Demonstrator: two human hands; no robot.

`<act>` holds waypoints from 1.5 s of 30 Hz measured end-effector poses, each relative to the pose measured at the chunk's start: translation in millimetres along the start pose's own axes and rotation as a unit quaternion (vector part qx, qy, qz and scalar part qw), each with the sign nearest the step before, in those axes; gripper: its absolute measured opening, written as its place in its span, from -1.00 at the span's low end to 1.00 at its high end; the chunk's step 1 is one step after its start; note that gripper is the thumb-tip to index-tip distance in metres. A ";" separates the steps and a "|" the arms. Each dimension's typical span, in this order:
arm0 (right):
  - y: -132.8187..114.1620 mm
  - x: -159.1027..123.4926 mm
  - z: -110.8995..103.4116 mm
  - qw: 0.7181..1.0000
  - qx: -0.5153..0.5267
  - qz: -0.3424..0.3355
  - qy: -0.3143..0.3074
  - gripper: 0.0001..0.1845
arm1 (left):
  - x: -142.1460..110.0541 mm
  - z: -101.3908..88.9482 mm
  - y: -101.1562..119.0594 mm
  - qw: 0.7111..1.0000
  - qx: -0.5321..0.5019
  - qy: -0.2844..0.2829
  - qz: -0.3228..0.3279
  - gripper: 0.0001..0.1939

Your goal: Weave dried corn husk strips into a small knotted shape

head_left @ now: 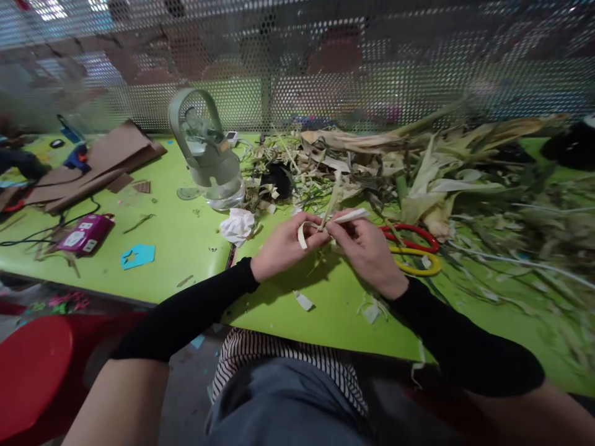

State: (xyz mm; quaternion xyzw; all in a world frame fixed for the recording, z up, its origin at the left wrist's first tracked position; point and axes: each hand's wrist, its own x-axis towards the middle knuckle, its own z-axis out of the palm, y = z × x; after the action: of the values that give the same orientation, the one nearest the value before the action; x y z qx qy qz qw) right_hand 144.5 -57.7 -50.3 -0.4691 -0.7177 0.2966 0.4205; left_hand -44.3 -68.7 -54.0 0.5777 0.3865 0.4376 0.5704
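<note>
Head view: 1 curled husk strip [302, 236] bends at the left hand [289, 244]; 1 straighter pale strip [351, 215] lies left to right over the right hand [367, 251], whether joined I cannot tell. Both hands, equally near, pinch these with fingertips nearly together above the surface [274, 331]. 1 red loop [423, 233] and 1 yellow loop [432, 264] lie right; 1 bottle [214, 164], left

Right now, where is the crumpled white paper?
In the head view, the crumpled white paper lies left of centre on the green table, between the bottle and the left hand.
</note>
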 end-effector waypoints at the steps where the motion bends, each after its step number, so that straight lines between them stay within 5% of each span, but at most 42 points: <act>1: -0.9 -0.5 0.0 1.000 0.002 0.000 -0.002 -0.56 | 0.0 0.3 -0.3 1.000 -0.002 0.005 0.004 -0.74; 4: -3.0 -2.3 -0.9 0.999 -0.012 -0.034 -0.018 -0.67 | 1.6 0.2 -0.3 0.999 -0.036 0.033 0.004 -0.79; 6: -4.0 -4.3 -2.0 0.988 -0.094 -0.120 -0.017 -0.76 | 3.3 -1.2 0.4 0.997 -0.055 0.062 -0.006 -0.84; 11: -7.8 -10.1 -6.1 0.896 -0.313 -0.315 -0.002 -0.82 | 3.9 -6.9 1.3 0.996 -0.001 0.084 -0.004 -0.87; 16: -9.9 -9.1 -9.0 0.945 -0.201 -0.256 -0.010 -0.87 | -0.1 -10.3 5.2 0.991 0.126 0.009 0.040 -0.87; 23: -7.3 -7.6 -6.0 0.986 -0.088 -0.142 0.013 -0.86 | -5.1 -5.7 6.7 0.994 0.094 -0.052 0.014 -0.79; 33: -2.9 -0.7 -10.5 0.927 -0.250 -0.277 0.027 -0.86 | -2.5 -1.9 7.9 0.993 -0.112 0.016 -0.021 -0.73; 39: 0.8 -1.5 -12.1 0.909 -0.298 -0.290 0.030 -0.87 | -2.6 -0.1 8.6 0.988 -0.148 0.026 -0.044 -0.81; 45: 1.8 -2.4 -15.4 0.891 -0.345 -0.291 0.050 -0.83 | -1.7 -1.8 10.6 0.971 -0.193 0.024 -0.138 -0.82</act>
State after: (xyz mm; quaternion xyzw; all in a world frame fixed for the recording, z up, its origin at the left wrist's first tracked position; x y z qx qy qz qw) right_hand 159.3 -58.7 -45.3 -0.3689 -0.8575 -0.1293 0.3345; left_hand -47.1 -70.2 -43.7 0.3871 0.3842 0.4345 0.7167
